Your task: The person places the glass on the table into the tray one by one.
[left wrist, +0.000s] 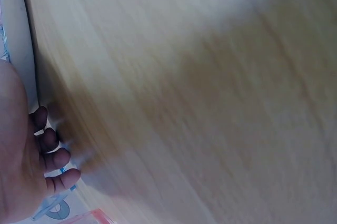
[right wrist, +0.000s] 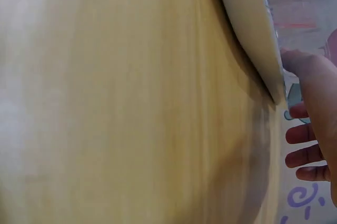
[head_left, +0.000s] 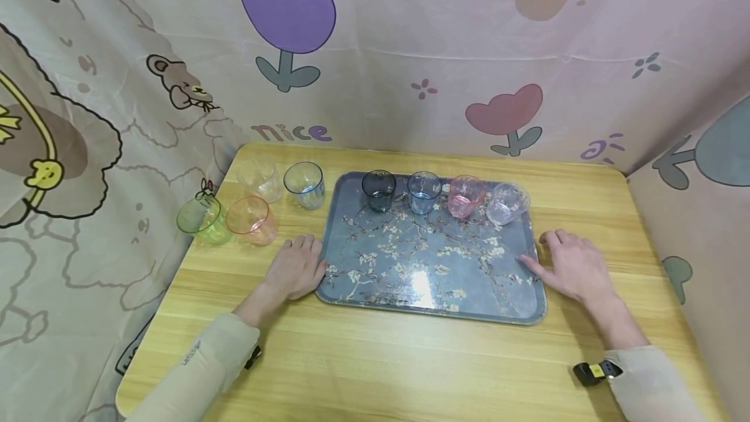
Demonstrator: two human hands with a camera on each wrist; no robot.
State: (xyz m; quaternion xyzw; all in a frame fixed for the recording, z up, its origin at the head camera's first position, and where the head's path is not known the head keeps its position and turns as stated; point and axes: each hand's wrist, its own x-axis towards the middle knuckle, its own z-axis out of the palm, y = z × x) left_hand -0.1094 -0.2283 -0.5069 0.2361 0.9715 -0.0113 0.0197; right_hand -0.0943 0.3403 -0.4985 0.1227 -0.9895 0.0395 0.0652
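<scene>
A blue-grey tray (head_left: pixel 410 285) with a blossom pattern lies on the table. Along its far side stand a dark glass (head_left: pixel 379 193), a blue glass (head_left: pixel 424 194), a pink glass (head_left: pixel 465 197) and a clear glass (head_left: pixel 507 204). My left hand (head_left: pixel 297 267) is at the tray's left edge, thumb near the rim; the left wrist view shows its fingers (left wrist: pixel 63 181) slightly bent. At the right edge, my right hand (head_left: pixel 577 269) has its thumb over the rim. Its other fingers (right wrist: pixel 304 156) stay outside the tray, loosely extended. Neither hand visibly grips anything.
Left of the tray stand a blue-rimmed glass (head_left: pixel 306 186), another clear glass (head_left: pixel 260 180), an orange glass (head_left: pixel 253 221) and a green glass (head_left: pixel 205 221). A printed curtain (head_left: pixel 387 83) hangs behind the wooden table (head_left: pixel 375 363) and at both sides.
</scene>
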